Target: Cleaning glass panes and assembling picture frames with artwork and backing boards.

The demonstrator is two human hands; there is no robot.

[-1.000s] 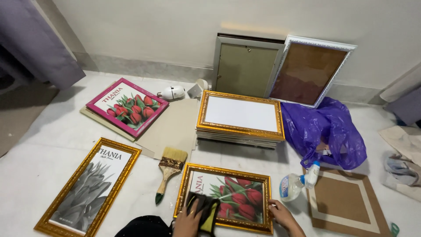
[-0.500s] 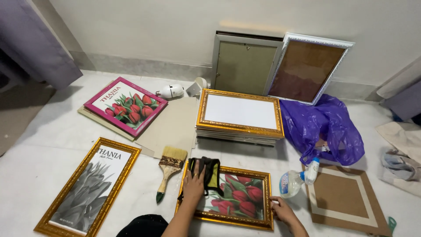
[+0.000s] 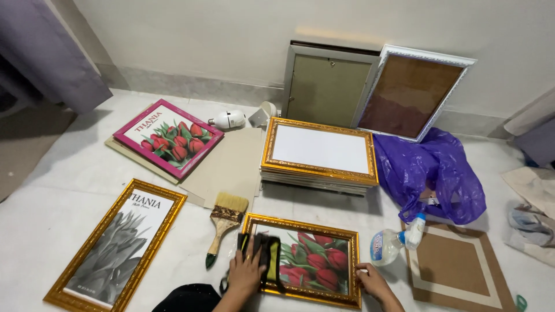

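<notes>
Cloth under flat left hand

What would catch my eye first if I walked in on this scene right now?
Probably the gold-framed tulip picture on the floor, with the left hand pressing a dark cloth on its glass and the right hand steadying its edge. Behind it sits a stack of gold frames, beside a crumpled purple bag.

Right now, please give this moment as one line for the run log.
left hand: pressing dark cloth on gold-framed tulip picture | right hand: holding frame's right edge | paintbrush: beside frame, on floor
</notes>
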